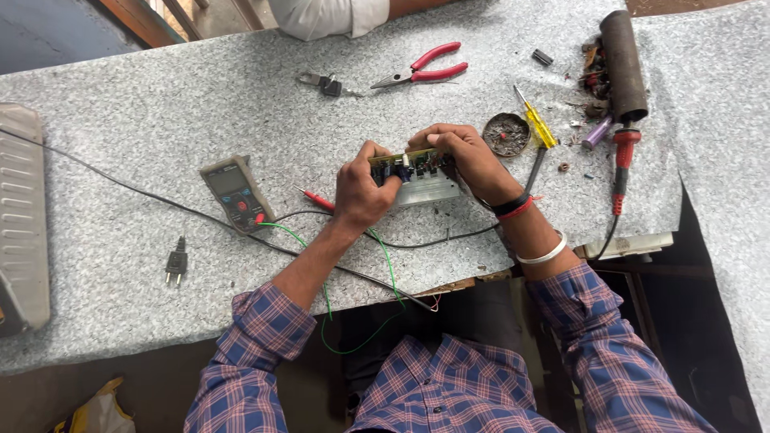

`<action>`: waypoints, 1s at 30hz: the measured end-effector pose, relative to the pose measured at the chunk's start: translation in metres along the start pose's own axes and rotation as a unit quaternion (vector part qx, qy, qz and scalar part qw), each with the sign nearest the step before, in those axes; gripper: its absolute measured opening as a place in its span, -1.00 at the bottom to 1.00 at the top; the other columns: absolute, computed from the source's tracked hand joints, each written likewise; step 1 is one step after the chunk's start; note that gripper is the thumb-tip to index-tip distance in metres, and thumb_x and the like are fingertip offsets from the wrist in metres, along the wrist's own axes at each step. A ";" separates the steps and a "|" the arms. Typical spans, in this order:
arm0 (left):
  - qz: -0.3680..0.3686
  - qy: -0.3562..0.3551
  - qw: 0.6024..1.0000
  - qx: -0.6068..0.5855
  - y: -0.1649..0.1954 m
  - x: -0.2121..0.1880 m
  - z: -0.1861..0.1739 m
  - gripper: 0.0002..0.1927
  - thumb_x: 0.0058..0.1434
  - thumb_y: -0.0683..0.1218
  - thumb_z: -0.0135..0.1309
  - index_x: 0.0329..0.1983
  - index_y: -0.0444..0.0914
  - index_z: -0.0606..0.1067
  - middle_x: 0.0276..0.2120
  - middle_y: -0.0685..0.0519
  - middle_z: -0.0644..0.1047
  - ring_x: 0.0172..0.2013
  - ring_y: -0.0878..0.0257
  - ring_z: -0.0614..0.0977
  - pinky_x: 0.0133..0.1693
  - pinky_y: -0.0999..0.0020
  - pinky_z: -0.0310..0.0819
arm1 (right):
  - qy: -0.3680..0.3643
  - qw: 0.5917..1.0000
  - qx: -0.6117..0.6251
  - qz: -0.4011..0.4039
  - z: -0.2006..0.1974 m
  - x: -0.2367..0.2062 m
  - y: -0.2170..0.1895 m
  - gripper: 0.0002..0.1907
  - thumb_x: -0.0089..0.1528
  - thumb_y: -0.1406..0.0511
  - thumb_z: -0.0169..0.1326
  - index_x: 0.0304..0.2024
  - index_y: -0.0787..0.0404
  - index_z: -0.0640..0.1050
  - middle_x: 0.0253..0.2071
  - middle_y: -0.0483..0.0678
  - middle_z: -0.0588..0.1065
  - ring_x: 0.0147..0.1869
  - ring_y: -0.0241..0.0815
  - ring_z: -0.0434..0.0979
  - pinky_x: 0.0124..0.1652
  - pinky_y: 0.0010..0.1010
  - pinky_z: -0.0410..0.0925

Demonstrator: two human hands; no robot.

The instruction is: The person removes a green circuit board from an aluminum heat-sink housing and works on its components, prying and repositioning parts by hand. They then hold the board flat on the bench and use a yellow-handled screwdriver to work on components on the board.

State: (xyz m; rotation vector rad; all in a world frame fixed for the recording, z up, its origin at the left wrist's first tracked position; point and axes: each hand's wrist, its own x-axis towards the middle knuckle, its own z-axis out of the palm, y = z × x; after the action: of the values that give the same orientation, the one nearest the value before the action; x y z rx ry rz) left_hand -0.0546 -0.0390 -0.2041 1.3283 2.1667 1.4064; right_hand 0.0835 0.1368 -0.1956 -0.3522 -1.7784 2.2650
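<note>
Left hand grip clenched on left end of small green circuit board with silver heatsink, right hand grip pinching right end, steadying it raised just over speckled grey table; grey multimeter left of left grip

Grey speckled stone-look worktop fills most of frame, front edge chipped near bottom centre. Second slab of same speckled surface along right edge, dark gap between them. Brown wooden frame pieces at upper left over grey floor. Even daylight, soft shadows.
</note>
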 end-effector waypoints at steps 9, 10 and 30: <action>0.001 -0.009 1.000 -0.008 0.006 -0.003 0.014 -0.76 0.07 -0.18 0.20 -0.22 -0.26 0.43 -0.53 0.04 0.57 -0.51 0.24 0.66 -0.42 0.28 0.51 | -0.003 1.000 0.015 -0.001 -0.014 -0.008 0.007 -0.67 0.40 0.30 -0.13 0.03 0.39 0.56 -0.05 0.01 0.59 0.04 -0.24 0.57 0.10 -0.41 0.41; 0.003 -0.009 1.000 -0.009 0.008 -0.003 0.015 -0.76 0.07 -0.18 0.20 -0.23 -0.26 0.43 -0.53 0.04 0.58 -0.51 0.25 0.66 -0.42 0.29 0.51 | -0.001 1.000 0.012 0.001 -0.015 -0.009 0.006 -0.67 0.40 0.30 -0.13 0.03 0.39 0.56 -0.06 0.00 0.59 0.04 -0.25 0.57 0.09 -0.41 0.41; 0.197 0.123 0.972 0.043 0.028 -0.008 0.007 -0.59 0.20 -0.28 0.20 0.11 -0.17 0.47 0.10 -0.02 0.57 0.15 -0.01 0.62 0.22 0.12 0.50 | 0.064 0.997 -0.037 -0.028 -0.011 -0.025 -0.011 -0.19 0.34 -0.16 -0.13 0.43 0.24 0.33 0.16 0.12 0.46 0.00 -0.12 0.39 -0.10 -0.29 0.27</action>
State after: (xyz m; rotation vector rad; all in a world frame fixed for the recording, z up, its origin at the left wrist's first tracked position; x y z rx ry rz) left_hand -0.0298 -0.0372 -0.1866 1.7775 2.2219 1.7165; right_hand 0.1112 0.1411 -0.1864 -0.4450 -1.7872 2.0935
